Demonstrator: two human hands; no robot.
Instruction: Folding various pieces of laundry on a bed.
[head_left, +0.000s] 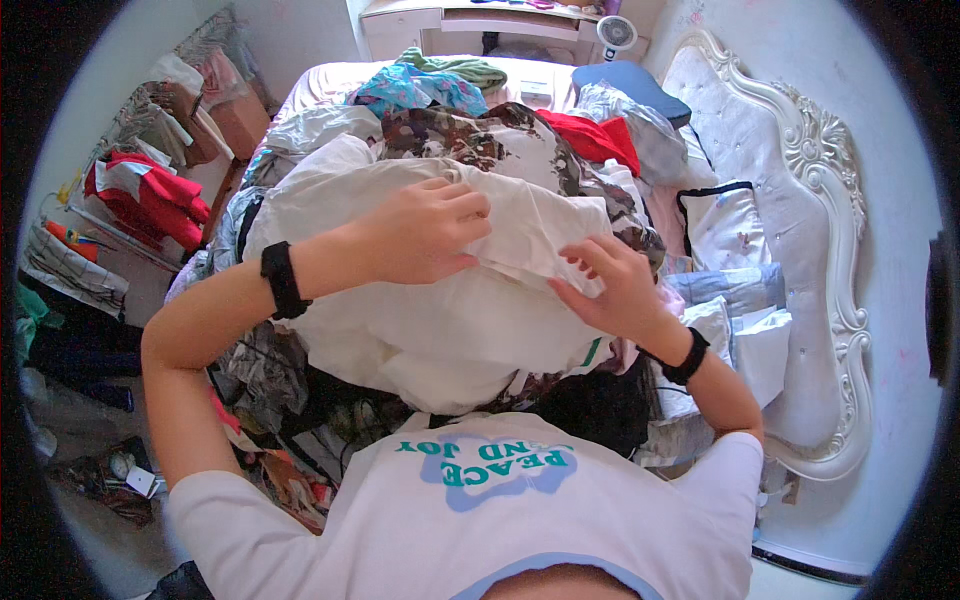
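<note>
A white garment (450, 322) is spread over a heap of clothes in front of me. My left hand (427, 229) lies over its upper part, palm down, fingers bent and thumb apart from them. What is under that palm is hidden. Close to a folded edge of the same cloth is my right hand (611, 285), its fingers half curled and spread from the thumb. Beneath and behind the white cloth shows a brown-and-white camouflage-patterned fabric (465, 139). Both wrists wear black bands.
Behind the heap lie a blue floral cloth (416, 88), a red cloth (592, 139) and a blue pillow (630, 88) on the bed. A tufted headboard (750, 150) with carved frame stands at right. Clothes racks (112, 135) line the left. A white fan (616, 34) is at the back.
</note>
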